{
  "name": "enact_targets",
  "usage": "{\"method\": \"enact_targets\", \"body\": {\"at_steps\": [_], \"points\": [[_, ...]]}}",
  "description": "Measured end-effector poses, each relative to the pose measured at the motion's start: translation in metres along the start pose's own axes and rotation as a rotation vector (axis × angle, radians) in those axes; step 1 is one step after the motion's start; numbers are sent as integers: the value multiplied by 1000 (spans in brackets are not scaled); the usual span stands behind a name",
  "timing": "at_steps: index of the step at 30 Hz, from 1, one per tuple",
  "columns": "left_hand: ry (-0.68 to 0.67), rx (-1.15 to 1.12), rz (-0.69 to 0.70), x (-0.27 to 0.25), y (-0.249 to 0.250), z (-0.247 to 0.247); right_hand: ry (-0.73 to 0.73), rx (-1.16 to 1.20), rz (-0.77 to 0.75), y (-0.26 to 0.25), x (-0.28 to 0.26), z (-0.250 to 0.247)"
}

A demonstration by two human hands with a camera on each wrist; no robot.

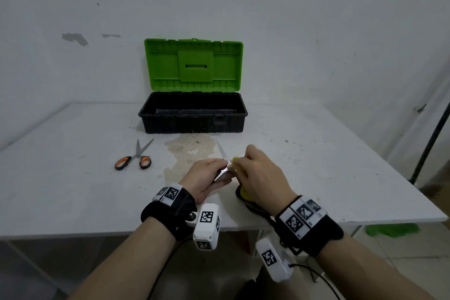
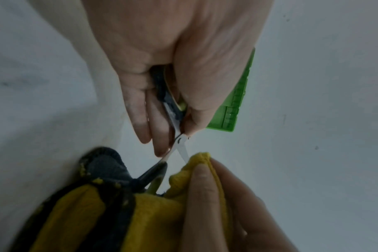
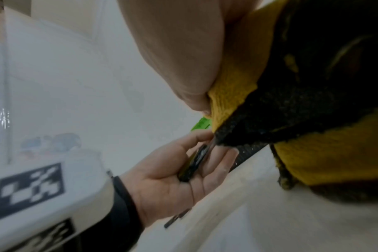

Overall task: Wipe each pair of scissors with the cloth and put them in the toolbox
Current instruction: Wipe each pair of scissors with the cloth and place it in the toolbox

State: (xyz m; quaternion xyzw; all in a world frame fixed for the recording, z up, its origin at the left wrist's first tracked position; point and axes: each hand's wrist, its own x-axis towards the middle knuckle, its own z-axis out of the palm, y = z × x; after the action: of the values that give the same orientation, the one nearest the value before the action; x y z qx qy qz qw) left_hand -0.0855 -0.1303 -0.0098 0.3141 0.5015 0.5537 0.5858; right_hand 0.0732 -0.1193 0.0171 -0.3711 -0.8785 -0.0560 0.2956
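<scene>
My left hand [image 1: 209,175] grips the dark handles of a pair of scissors [image 2: 179,143], whose steel blades are spread apart. My right hand [image 1: 258,173] pinches a yellow and black cloth [image 2: 192,172] round one blade near the pivot. The rest of the cloth [image 3: 313,153] hangs down to the table under my right hand. A second pair of scissors [image 1: 136,156] with orange and black handles lies on the table to the left, blades parted. The toolbox [image 1: 193,114] stands behind with its black tray showing and its green lid [image 1: 193,66] upright.
The white table [image 1: 73,190] has a brownish stain [image 1: 190,151] in front of the toolbox. A wall stands close behind the box. A dark pole [image 1: 431,141] leans at the right edge, and something green [image 1: 392,230] lies on the floor below the table's right corner.
</scene>
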Motion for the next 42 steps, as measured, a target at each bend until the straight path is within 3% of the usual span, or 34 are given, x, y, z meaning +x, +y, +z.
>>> {"method": "enact_targets", "body": {"at_steps": [2, 9, 12, 16, 19, 24, 28, 35, 37, 39, 42], "points": [[-12, 3, 0, 0, -1, 1, 6, -35, 38, 4, 4, -1], [-2, 20, 35, 0, -1, 9, -152, -35, -140, -20, -15, 16], [6, 37, 36, 1, -2, 5, -167, -30, -138, -15, -14, 14], [-26, 21, 51, 1, -3, 4, -62, -20, 92, 2, -2, 4], [7, 36, 55, 2, -2, 5, -107, -1, 279, 21, 10, -2], [55, 31, 55, 5, 2, -5, -26, 91, 440, 60, 19, -15], [74, -10, 85, 6, 7, -11, -75, 114, 511, 84, 22, -8], [66, -36, 98, 9, 6, -12, -301, 0, 439, 99, 24, 17], [68, -40, 106, 11, 6, -13, -290, -27, 410, 92, 23, 17], [74, -50, 114, 14, 7, -14, -281, 44, 348, 74, 23, 10], [64, -63, 115, 17, 9, -11, -403, 318, 352, 47, 22, 1]]}}
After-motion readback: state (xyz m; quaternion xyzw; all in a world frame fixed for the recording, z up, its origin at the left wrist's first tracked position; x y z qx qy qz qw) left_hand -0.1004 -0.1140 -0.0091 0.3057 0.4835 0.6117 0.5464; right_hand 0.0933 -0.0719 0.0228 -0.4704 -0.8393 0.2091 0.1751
